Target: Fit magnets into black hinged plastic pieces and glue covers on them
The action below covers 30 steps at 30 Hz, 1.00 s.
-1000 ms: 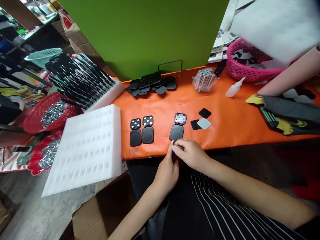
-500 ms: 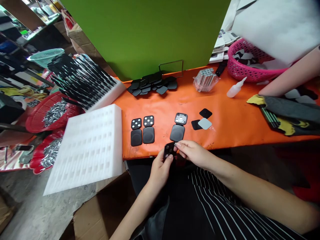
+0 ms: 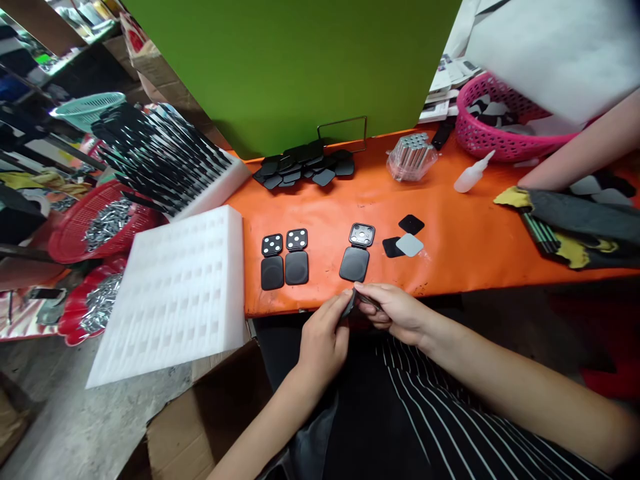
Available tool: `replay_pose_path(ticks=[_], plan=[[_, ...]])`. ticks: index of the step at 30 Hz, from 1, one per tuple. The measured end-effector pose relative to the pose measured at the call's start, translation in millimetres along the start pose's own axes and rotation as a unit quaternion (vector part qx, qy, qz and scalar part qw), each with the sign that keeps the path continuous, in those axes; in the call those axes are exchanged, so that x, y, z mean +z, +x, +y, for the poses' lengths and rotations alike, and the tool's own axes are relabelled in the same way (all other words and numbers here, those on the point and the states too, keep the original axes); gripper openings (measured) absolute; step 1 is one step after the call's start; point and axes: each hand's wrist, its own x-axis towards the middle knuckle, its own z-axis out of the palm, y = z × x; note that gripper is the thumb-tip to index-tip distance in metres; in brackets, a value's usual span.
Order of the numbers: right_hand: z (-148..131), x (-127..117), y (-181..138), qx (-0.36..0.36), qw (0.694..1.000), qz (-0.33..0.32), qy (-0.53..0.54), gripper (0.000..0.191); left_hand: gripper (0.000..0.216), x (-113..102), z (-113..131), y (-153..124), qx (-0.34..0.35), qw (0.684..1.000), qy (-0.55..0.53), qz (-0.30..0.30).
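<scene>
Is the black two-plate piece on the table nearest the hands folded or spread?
Spread: its smaller spotted square plate and larger plain black plate lie end to end on the orange tabletop, neither covering the other.

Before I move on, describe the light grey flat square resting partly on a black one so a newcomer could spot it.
Find the orange table before the upright green panel. Beyond the bare right hand lie two flat black squares. The light grey flat square partly covers the left one and is the trio's only pale piece.
</scene>
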Motion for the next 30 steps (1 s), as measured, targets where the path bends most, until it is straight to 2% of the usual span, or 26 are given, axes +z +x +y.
replay_pose_path(ticks=[2,4,7,10,13,15,18,21,24,27,30], plan=[[3,0,5,0.0,0.998,0.025,0.049,0.031,0.044,3,0,0,-0.025,0.999,-0.019,0.008],[6,-1,9,0.0,0.995,0.019,0.095,0.028,0.037,8,-2,2,-0.081,0.993,-0.084,0.028],[6,-1,8,0.007,0.992,-0.02,0.125,0.028,0.031,14,-9,8,-0.179,0.95,-0.245,0.071],[4,-1,2,-0.001,0.997,-0.029,0.076,0.026,0.027,15,-14,15,-0.224,0.904,-0.347,0.107],[7,1,-1,0.001,1.0,-0.017,-0.016,0.024,0.023,14,-14,16,-0.234,0.904,-0.338,0.115],[10,3,-2,0.015,0.998,-0.006,-0.054,0.027,0.023,13,-10,13,-0.231,0.916,-0.307,0.114],[14,7,-1,0.038,0.998,-0.001,-0.041,0.029,0.022,13,-6,6,-0.193,0.942,-0.243,0.129],[13,9,-3,0.072,0.997,-0.007,0.04,0.024,0.022,13,-5,0,-0.111,0.968,-0.171,0.143],[9,8,-5,0.129,0.98,-0.034,0.147,0.015,0.023,12,-5,-3,-0.034,0.981,-0.129,0.137],[6,7,-4,0.18,0.96,-0.053,0.21,0.013,0.025,11,-4,-4,-0.012,0.985,-0.124,0.118],[7,11,-1,0.186,0.956,-0.025,0.225,0.016,0.025,9,-4,-8,-0.006,0.986,-0.123,0.116]])
